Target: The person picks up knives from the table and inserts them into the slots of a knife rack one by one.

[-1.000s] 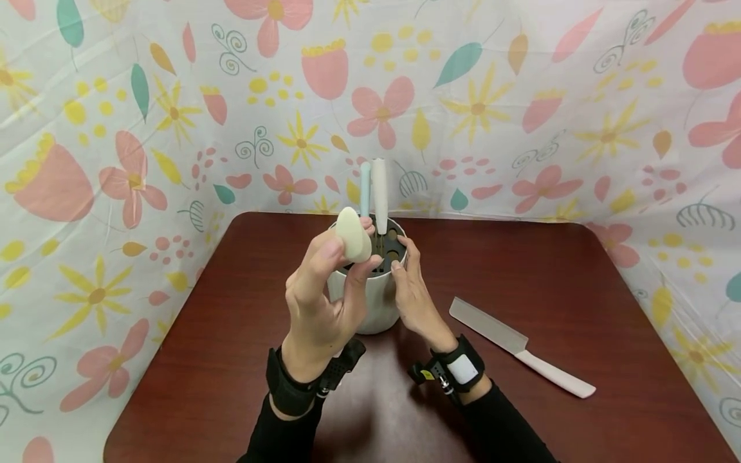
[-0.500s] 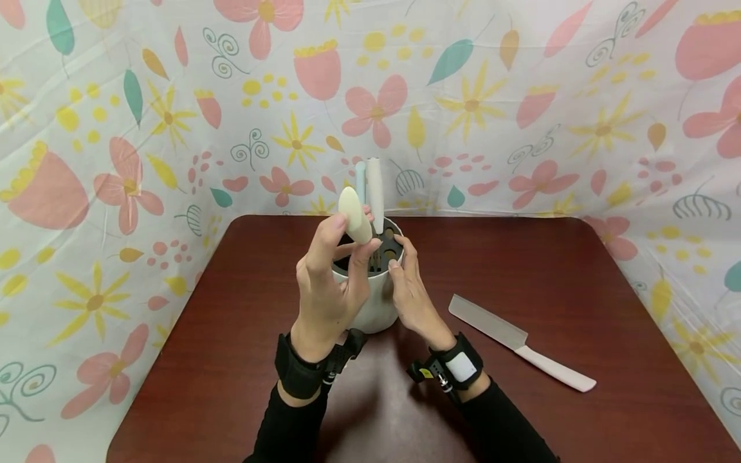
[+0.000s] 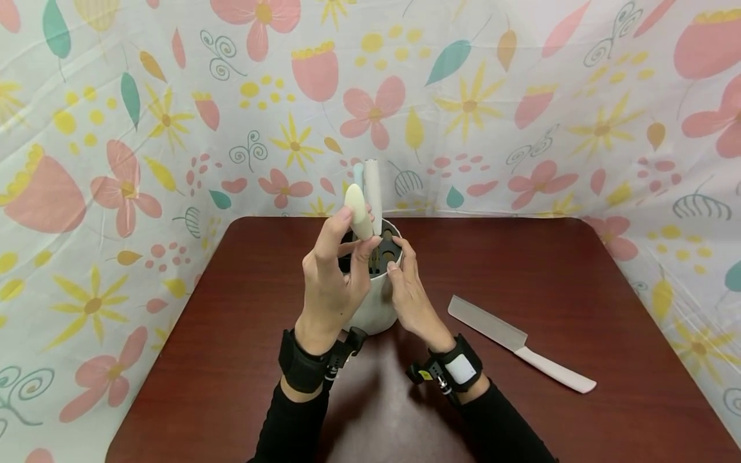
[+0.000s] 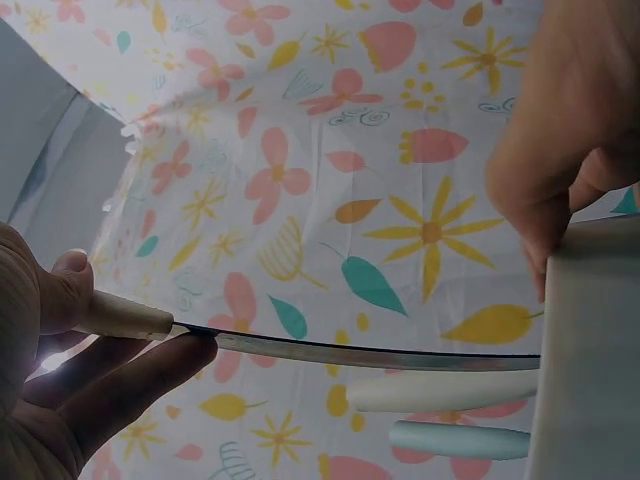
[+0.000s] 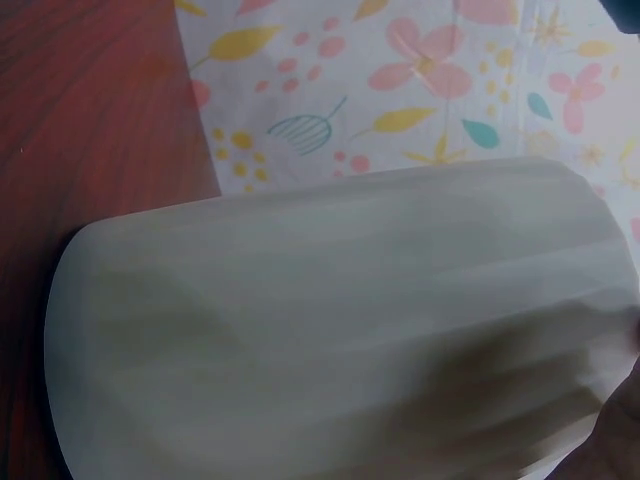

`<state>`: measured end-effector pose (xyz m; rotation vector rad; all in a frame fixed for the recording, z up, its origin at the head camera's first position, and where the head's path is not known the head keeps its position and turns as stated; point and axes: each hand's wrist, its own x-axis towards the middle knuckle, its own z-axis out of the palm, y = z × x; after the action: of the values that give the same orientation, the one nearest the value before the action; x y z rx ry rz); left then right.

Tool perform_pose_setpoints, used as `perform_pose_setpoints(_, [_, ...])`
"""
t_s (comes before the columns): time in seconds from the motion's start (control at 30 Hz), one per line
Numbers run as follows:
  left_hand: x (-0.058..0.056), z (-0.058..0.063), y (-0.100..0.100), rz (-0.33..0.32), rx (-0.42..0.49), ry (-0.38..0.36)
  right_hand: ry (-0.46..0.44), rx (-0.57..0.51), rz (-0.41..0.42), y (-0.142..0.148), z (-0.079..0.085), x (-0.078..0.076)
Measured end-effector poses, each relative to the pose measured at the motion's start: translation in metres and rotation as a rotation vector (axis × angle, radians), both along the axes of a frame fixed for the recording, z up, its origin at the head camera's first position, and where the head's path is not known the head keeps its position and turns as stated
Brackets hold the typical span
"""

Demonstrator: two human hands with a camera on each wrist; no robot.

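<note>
My left hand (image 3: pixel 332 283) pinches the cream handle of a knife (image 3: pixel 357 212) over the knife holder. Seen edge-on in the left wrist view, the thin blade (image 4: pixel 380 357) runs from the handle to the holder's mouth, where its far end is hidden. The white, round knife holder (image 3: pixel 373 308) stands upright with a dark slotted top (image 3: pixel 386 247). With thumb and fingers at the rim, my right hand (image 3: pixel 413 299) grips the holder's right side. A white handle (image 3: pixel 373 193) and a light blue handle (image 3: pixel 358 173) stick up from the holder's back.
A cleaver (image 3: pixel 521 344) with a white handle lies on the brown table (image 3: pixel 231 347), right of my right wrist. Behind the table hangs a flower-patterned cloth (image 3: pixel 492 141).
My left hand has shifted a little right and upward with the knife, and its handle has turned to a narrower side. The right hand keeps its place on the holder.
</note>
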<state>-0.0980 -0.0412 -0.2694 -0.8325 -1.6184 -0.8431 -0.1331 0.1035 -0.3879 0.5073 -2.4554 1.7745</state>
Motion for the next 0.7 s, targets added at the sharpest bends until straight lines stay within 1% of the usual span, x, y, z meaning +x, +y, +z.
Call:
perform_pose_setpoints(0.13, [-0.004,-0.004,-0.001,0.000,-0.013,-0.008,-0.006,0.006,0.001,-0.001,0.000,0.000])
perform_pose_setpoints(0.33, [-0.007,-0.009,-0.001,0.044,-0.032,-0.018,0.006,0.000,0.007,-0.001,0.000,0.000])
perform_pose_setpoints(0.53, [-0.012,-0.013,0.000,0.035,-0.028,-0.038,0.017,-0.006,0.001,-0.001,-0.001,-0.001])
perform_pose_setpoints(0.7, [-0.017,-0.017,0.000,0.040,-0.046,-0.048,0.026,-0.005,-0.006,-0.001,-0.002,-0.001])
